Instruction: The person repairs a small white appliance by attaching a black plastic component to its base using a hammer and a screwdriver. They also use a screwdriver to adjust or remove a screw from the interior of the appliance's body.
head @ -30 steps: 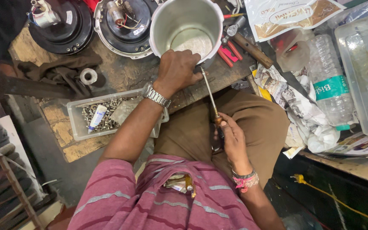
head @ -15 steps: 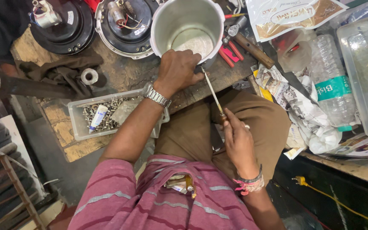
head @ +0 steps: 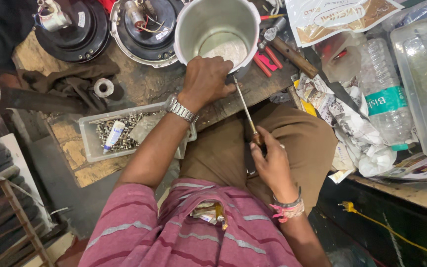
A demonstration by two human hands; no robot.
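Observation:
My left hand (head: pixel 204 79) grips the near rim of a tall steel pot (head: pixel 213 20) that stands on the worn wooden workbench (head: pixel 139 86). A metal watch sits on that wrist. My right hand (head: pixel 273 163) is closed on the handle of a long screwdriver (head: pixel 245 111) over my lap. Its thin shaft slants up and left, and the tip meets the pot's side just under my left hand. Brown trousers and a striped pink shirt fill the lower part of the head view.
Two round black appliance bases (head: pixel 75 29) with wiring lie at the back left. A clear tray (head: pixel 124 133) holds screws and a small tube. Red-handled pliers (head: pixel 268 57), a plastic bottle (head: pixel 381 104), crumpled paper and a clear box (head: pixel 421 74) crowd the right.
My right hand has slid along the screwdriver handle and turned on it, rising slightly from my lap. The left hand and pot have stayed put.

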